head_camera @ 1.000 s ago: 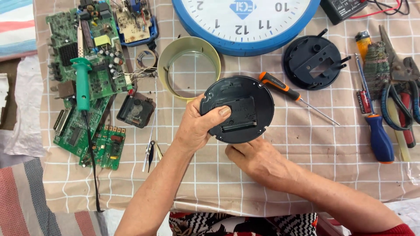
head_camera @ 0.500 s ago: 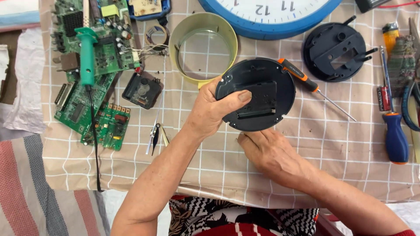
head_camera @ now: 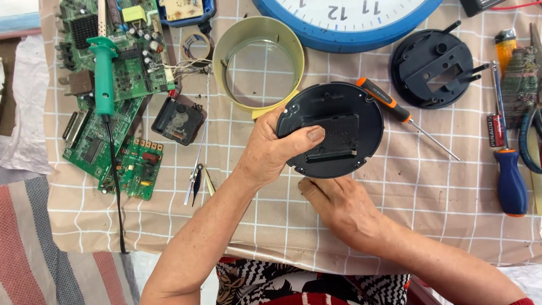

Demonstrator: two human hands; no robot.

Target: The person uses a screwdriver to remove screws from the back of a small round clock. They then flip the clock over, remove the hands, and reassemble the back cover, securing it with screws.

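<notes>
Left hand (head_camera: 271, 149): I see it gripping the black disc (head_camera: 339, 116), thumb across its back.
Right hand (head_camera: 344, 206): fingers tucked under the disc's lower edge; grip unclear.
Screwdriver (head_camera: 389, 104): just beside the disc.

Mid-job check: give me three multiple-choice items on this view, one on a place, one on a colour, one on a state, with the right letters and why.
1. Where does the orange-handled screwdriver lie?
A. just right of the black disc
B. on the circuit boards
C. inside the yellow ring

2. What colour is the soldering iron handle?
A. red
B. green
C. blue

3. How is the disc held?
A. lying free, no hand on it
B. gripped by the left hand, thumb across its back
C. pinned under the wall clock

Answers:
1 A, its handle meets the disc's upper right edge, well away from the circuit boards and the yellow ring.
2 B, the grip lying on the boards is green.
3 B, the thumb rests on the disc's back, while the right hand sits just below it.
</notes>
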